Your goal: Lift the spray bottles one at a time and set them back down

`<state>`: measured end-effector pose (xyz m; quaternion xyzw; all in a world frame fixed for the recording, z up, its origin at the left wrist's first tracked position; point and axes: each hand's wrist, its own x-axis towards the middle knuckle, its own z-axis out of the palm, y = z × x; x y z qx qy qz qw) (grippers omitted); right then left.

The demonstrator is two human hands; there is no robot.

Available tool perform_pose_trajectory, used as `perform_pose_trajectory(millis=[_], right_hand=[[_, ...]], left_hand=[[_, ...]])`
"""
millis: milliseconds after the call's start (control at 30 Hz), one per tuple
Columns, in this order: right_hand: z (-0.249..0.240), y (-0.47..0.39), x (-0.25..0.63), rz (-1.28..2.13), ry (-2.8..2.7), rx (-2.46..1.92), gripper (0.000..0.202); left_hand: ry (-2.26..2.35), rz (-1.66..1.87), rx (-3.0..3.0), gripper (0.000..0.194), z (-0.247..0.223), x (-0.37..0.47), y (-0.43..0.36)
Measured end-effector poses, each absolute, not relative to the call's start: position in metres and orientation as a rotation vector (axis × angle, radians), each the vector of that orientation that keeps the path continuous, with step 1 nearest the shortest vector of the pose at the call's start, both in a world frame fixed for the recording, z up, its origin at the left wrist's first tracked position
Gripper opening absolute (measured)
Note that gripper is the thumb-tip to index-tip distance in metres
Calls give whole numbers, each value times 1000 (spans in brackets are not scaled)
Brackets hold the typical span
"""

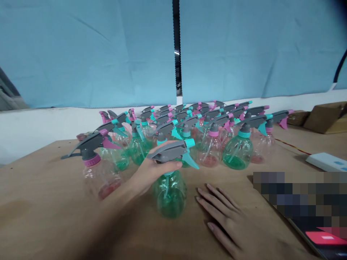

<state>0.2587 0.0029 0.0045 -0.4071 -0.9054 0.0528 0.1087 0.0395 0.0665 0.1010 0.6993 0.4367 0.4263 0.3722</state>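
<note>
My left hand [151, 169] is closed round the neck of a green spray bottle [171, 198], just below its grey head with a turquoise nozzle and trigger. The bottle is upright at the front middle. To the right of it, my right hand [227, 220] lies on the wooden table with its fingers spread and nothing in it. A clear bottle with a pink collar [101, 177] leans slightly at the left, beside my left forearm. Behind my hands stand several more spray bottles, among them a green one [238, 151] and a pink one [210, 150].
The wooden table [35, 180] reaches back to a white ledge below a blue sheet [81, 54]. At the right are a white power strip [328, 161] with a thin cable, a cardboard box [326, 117] and a dark, partly pixelated flat object [300, 202].
</note>
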Motion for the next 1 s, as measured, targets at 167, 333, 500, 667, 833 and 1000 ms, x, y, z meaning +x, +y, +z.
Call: perform_pose_trajectory(millis=[167,333,500,667,833,1000], right_hand=[[0,3,261,140,-2603,-1124,50],[0,5,261,110,-2653,-1118,48],[3,5,262,77,-2643,-1073,48],[5,4,262,79,-2648,-1055,50],[6,5,261,119,-2664,-1071,48],[1,5,262,119,-2638,-1080,44]], left_hand=[[974,851,1829,37,102,37,79],[789,897,1640,42,108,52,73],[780,1047,1388,41,105,60,72],[759,1066,1361,40,103,63,72],[713,1072,1483,36,100,62,73],[676,1147,1491,25,93,55,80]])
